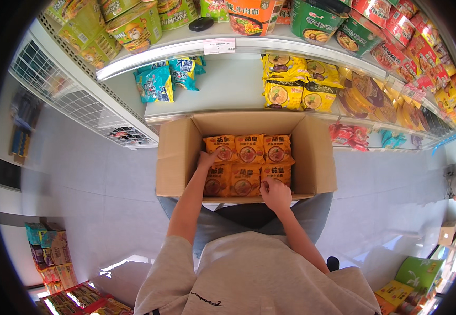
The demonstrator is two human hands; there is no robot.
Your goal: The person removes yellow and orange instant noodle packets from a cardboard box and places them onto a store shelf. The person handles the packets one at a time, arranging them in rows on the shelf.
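An open cardboard box (313, 157) stands before me at my knees, its flaps folded outward. Inside are orange instant noodle packets (247, 151), their top layer in two rows of three. My left hand (207, 158) reaches in at the left wall, its thumb over the edge of the far left packet; its other fingers are hidden. My right hand (276, 193) is at the near right packet (277, 173), fingers bent against its lower part. Whether either hand grips a packet cannot be made out.
Beyond the box, a shelf (228, 86) carries blue noodle packets (155, 84) at left and yellow ones (285, 94) at right. Above, noodle cups (253, 17) and a black oval object (201, 24) line another shelf. A wire mesh panel (60, 88) flanks the left side.
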